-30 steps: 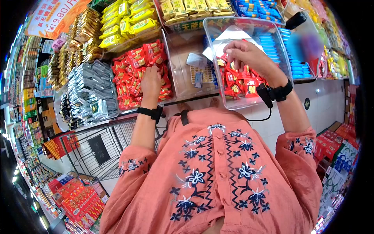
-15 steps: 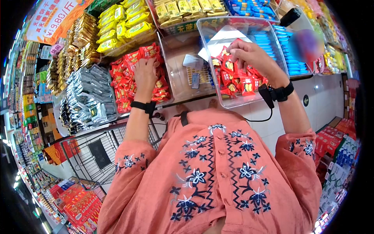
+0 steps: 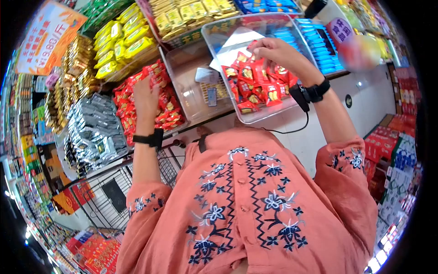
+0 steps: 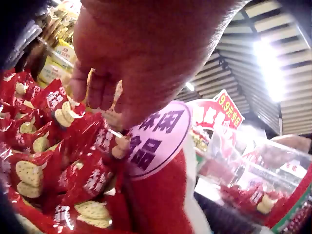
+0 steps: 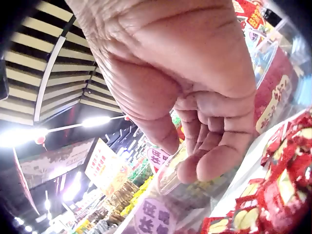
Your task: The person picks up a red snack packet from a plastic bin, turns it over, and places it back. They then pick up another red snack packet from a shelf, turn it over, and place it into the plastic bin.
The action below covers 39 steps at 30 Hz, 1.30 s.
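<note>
Over the bin of red snack packets [image 3: 169,109], my left hand [image 3: 146,102] reaches down with its fingers among the packets. In the left wrist view its fingers curl round thin gold-edged wrapper ends, and the left hand [image 4: 141,53] grips packet material, mostly hidden by the palm. My right hand [image 3: 285,59] hovers above a clear tub [image 3: 248,119] with red packets [image 3: 273,93] in it. Its fingers hang loosely curled; in the right wrist view nothing shows in the right hand [image 5: 195,87], and red packets [image 5: 285,187] lie beside it.
Silver packets [image 3: 96,132] and gold packets [image 3: 75,68] fill bins at the left, yellow packets [image 3: 125,41] stand behind. Between the red bin and the tub is a clear bin [image 3: 185,75] with small cards. Blue packets [image 3: 319,45] lie at the right, a wire cart [image 3: 102,210] below.
The bins, tub and both arms have shifted left in the head view. My left hand has moved slightly within the red bin; my right hand stays over the tub.
</note>
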Tool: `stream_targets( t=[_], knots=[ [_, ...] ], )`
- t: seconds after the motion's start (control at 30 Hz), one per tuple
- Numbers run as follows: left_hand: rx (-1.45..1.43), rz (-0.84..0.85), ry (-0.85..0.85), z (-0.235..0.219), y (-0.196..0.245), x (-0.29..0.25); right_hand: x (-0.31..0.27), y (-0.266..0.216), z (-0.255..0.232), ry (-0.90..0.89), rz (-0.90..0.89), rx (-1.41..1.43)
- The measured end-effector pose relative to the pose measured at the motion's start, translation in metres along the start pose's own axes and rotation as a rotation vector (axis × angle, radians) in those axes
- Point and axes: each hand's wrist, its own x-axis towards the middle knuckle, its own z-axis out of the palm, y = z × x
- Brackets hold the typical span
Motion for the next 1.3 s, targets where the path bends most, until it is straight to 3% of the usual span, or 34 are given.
stream_targets(
  t=[0.07,0.17,0.3,0.43,0.57,0.67,0.77,0.8,0.87,1.1,1.13,1.3],
  knots=[
    [-0.133,-0.103,0.06,-0.003,-0.001,0.001,0.006,0.008,-0.007,0.036,0.022,-0.148],
    [-0.774,-0.424,0.03,-0.019,0.034,0.011,0.016,0.017,-0.006,0.003,0.051,-0.411],
    [-0.887,-0.447,-0.01,-0.041,0.098,0.018,0.035,0.048,0.001,-0.115,0.064,-0.655],
    [-1.013,-0.411,-0.118,-0.038,0.128,0.012,0.038,0.064,0.012,-0.062,-0.369,-0.913],
    [-0.952,-0.416,-0.166,-0.033,0.138,0.007,0.024,0.025,0.018,-0.243,0.082,-0.992],
    [-0.962,-0.42,-0.212,-0.034,0.141,0.007,0.021,0.028,0.011,-0.169,0.051,-0.923],
    [-1.031,-0.404,-0.25,-0.037,0.149,0.011,0.032,0.041,-0.009,-0.129,-0.106,-0.787],
    [-1.057,-0.366,-0.253,-0.037,0.153,0.014,0.022,0.005,-0.009,-0.185,0.156,-0.631],
    [-1.109,-0.288,-0.255,-0.037,0.163,0.021,0.014,-0.006,-0.016,-0.185,0.128,-0.33],
    [-0.744,0.264,-0.125,-0.048,0.201,0.037,-0.02,-0.055,0.01,-0.203,0.009,0.29],
    [-0.741,0.277,-0.08,-0.045,0.2,0.038,-0.019,-0.055,0.015,-0.21,0.03,0.322],
    [-1.184,-0.259,-0.269,-0.052,0.19,0.031,-0.012,-0.064,0.037,-0.243,0.138,0.391]
  ],
)
